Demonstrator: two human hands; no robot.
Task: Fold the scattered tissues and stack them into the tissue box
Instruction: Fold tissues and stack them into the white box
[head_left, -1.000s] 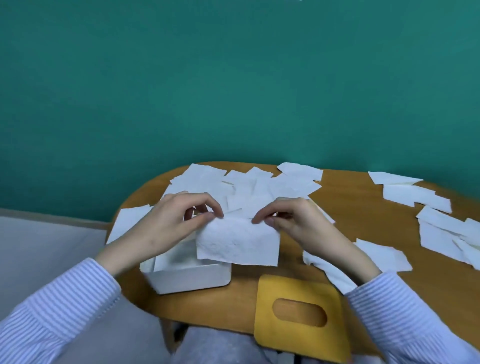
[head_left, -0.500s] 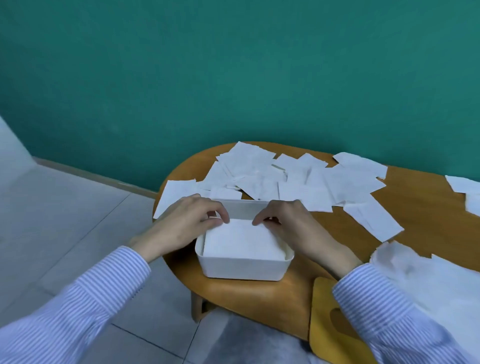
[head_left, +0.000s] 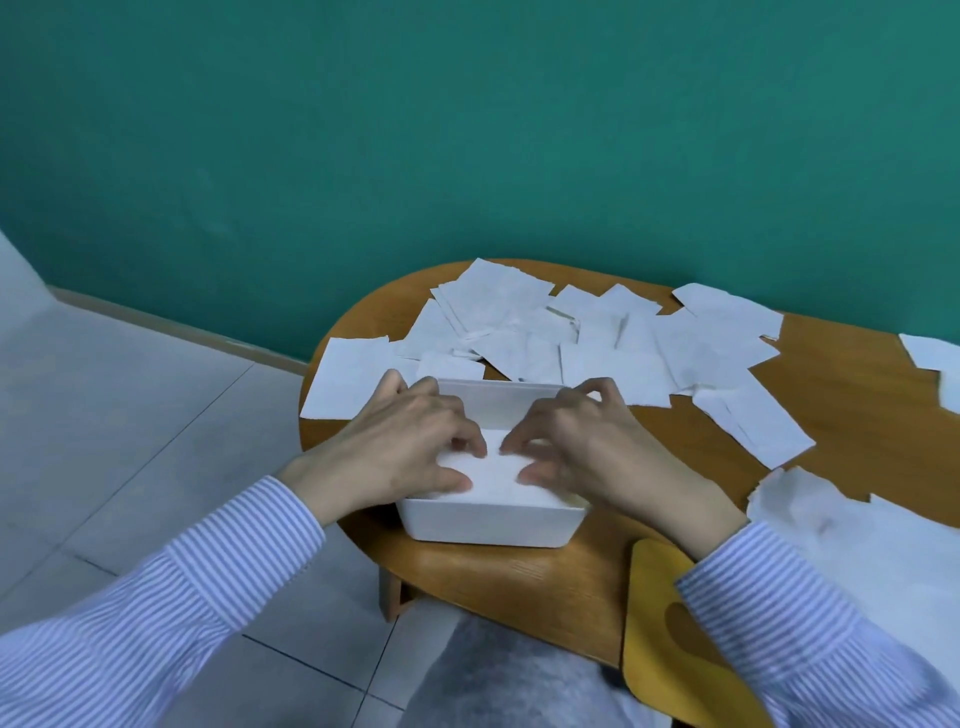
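A white tissue box (head_left: 488, 526) stands near the left end of the round wooden table (head_left: 862, 410). A folded white tissue (head_left: 493, 480) lies on top of the stack inside it. My left hand (head_left: 410, 447) and my right hand (head_left: 587, 447) are both over the box, bent fingertips and thumbs pressing down on that tissue near its middle. Several loose tissues (head_left: 613, 338) lie scattered on the table behind the box.
A yellow lid (head_left: 649, 613) with an oval slot lies at the table's near edge, partly under my right sleeve. More tissues lie at the right (head_left: 831, 535) and far right (head_left: 930, 353). A green wall stands behind; grey floor tiles are to the left.
The folded tissue went from held in the air in front of the box to lying inside it. Both hands moved inward over the box, and now press on the tissue.
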